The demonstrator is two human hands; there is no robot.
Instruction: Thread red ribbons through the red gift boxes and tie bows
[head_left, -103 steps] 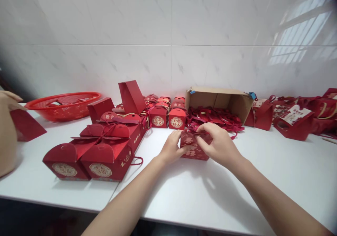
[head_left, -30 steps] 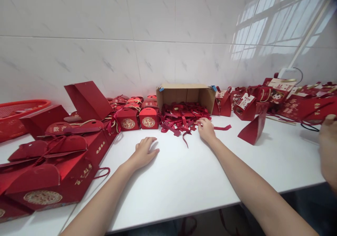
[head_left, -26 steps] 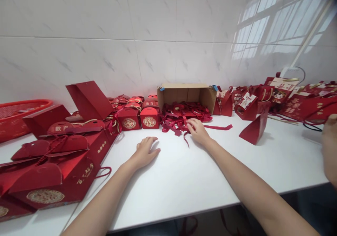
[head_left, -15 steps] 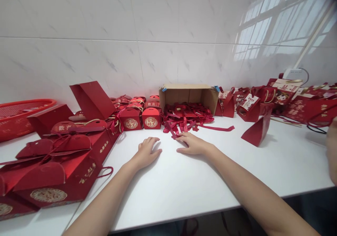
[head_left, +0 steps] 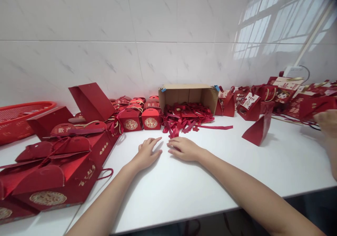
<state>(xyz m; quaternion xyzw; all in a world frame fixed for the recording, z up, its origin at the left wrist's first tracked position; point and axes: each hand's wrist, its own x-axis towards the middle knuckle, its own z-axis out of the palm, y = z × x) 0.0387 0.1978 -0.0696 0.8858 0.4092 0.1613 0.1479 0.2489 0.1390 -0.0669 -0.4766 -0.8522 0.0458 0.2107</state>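
Note:
My left hand (head_left: pixel 146 153) rests on the white table (head_left: pixel 163 190), its thumb and forefinger apart, nothing between them. My right hand (head_left: pixel 185 149) is just to its right, fingers bent over the near end of a red ribbon (head_left: pixel 174 133). That ribbon runs back into a tangled heap of red ribbons and tags (head_left: pixel 188 115). The heap spills from a cardboard box (head_left: pixel 188 87) lying on its side, its opening toward me. What lies under my right fingertips is partly hidden.
Small red gift boxes (head_left: pixel 151 119) stand left of the carton. Larger red boxes (head_left: pixel 52 179) and a red plastic basket (head_left: pixel 28 106) fill the left side. A folded red box (head_left: pixel 259 129) and red gift bags (head_left: pixel 249 106) stand at right. Another person's hand (head_left: pixel 328 123) shows at the right edge.
My right hand has moved left and slightly toward me, and the ribbon at its fingertips has shifted with it. My left hand has stayed nearly still. The other person's hand has come further into view.

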